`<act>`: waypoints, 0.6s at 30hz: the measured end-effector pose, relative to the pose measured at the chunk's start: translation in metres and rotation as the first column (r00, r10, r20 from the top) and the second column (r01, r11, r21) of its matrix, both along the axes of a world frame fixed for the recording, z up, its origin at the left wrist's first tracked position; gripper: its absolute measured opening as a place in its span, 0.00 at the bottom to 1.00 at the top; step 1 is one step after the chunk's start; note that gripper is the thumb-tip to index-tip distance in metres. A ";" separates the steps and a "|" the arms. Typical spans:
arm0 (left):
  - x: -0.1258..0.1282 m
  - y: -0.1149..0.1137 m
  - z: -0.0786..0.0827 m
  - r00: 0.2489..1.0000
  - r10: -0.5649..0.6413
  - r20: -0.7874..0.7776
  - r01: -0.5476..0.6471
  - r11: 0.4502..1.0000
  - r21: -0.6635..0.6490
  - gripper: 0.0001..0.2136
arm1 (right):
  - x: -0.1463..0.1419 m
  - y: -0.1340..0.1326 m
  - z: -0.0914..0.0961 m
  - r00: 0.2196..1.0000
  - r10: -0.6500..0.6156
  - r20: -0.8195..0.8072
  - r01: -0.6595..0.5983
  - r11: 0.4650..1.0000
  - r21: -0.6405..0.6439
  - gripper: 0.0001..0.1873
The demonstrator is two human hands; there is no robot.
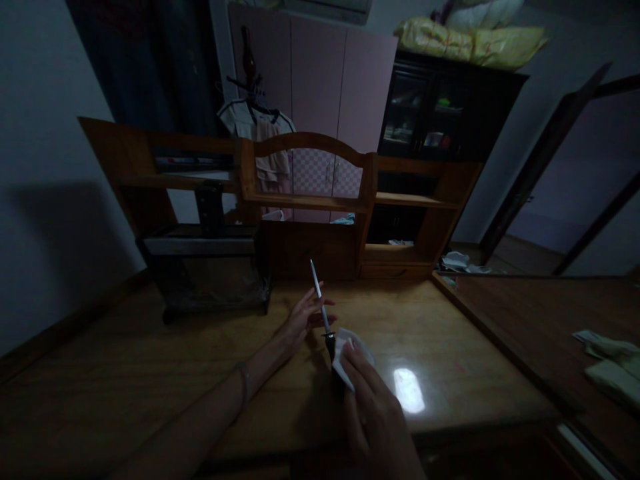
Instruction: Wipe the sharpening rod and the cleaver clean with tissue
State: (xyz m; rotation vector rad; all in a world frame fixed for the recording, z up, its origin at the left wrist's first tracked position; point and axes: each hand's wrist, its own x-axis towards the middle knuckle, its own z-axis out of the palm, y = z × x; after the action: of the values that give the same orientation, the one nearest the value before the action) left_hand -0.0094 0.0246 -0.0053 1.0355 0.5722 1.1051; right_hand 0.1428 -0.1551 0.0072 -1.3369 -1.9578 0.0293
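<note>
A slim shiny metal rod with a pointed tip, a small guard and a dark handle (319,288) slants upward over the table in the middle of the view. I cannot tell whether it is a knife or another tool. My right hand (377,407) is closed on a folded white cloth (357,347), pressed against the side of the dark handle; the handle's lower end is hidden. Just behind the rod, my left hand (303,319) has its fingers stretched out and apart. Whether these fingers touch the rod is unclear.
A glossy wooden table (210,393) lies under both hands. At its back stands a wooden shelf unit (367,193), with a dark-framed appliance (205,267) at left. Light cloth (613,360) lies on a lower brown surface at right. Pink cupboards (317,80) stand beyond.
</note>
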 end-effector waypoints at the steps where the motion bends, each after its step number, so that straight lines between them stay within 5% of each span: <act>1: 0.000 0.000 0.000 1.000 0.002 -0.001 -0.002 1.000 0.001 0.29 | -0.004 0.002 -0.001 0.999 0.025 0.019 -0.025 1.000 -0.017 0.29; 18: 0.000 -0.001 0.003 0.999 -0.008 0.047 0.010 0.999 -0.039 0.29 | -0.028 0.012 -0.003 0.982 0.096 0.160 -0.066 0.981 -0.180 0.37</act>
State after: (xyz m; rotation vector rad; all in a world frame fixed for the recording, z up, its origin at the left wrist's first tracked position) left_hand -0.0090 0.0235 -0.0020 0.9749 0.5495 1.1031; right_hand 0.1149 -0.1434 0.0039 -1.4092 -2.1939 0.1338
